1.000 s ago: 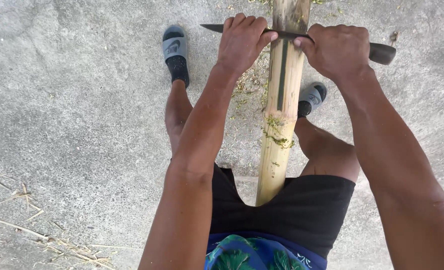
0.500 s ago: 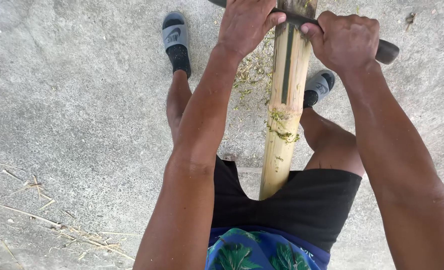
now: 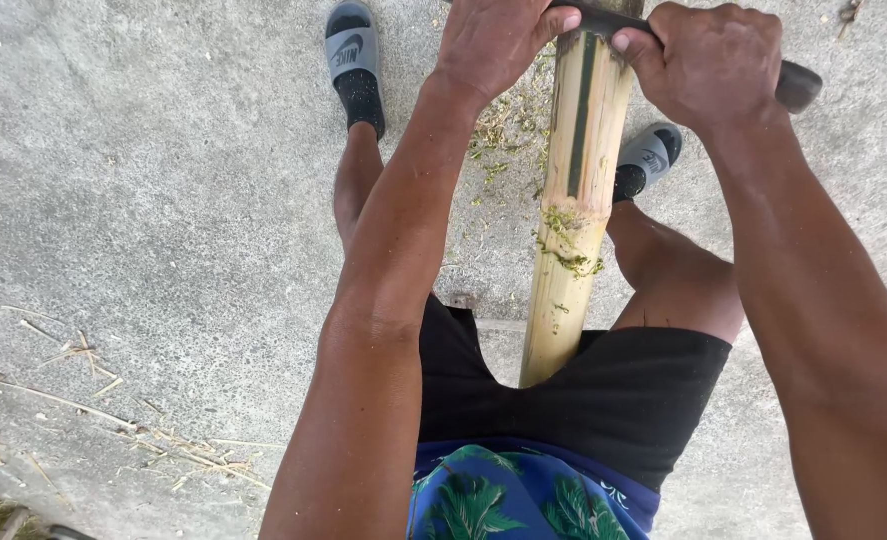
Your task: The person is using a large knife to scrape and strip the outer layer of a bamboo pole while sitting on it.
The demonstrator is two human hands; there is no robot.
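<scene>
A pale yellow bamboo pole (image 3: 573,210) runs from between my legs up toward the top of the view, with a strip of dark green skin left on it. A long knife (image 3: 798,85) lies across the pole near the top edge. My right hand (image 3: 708,65) grips its dark handle. My left hand (image 3: 493,40) is closed over the blade end on the other side of the pole. Green shavings cling to the pole at a node (image 3: 568,245).
Rough grey concrete ground (image 3: 163,200) lies all around. My feet wear grey slide sandals (image 3: 353,55), one on each side of the pole. Green scrapings are scattered near the pole, and dry bamboo slivers (image 3: 113,410) lie at lower left.
Both hands and the knife have shifted toward the top edge of the view, along the pole. The view has tilted slightly, so the blade tip is now out of frame.
</scene>
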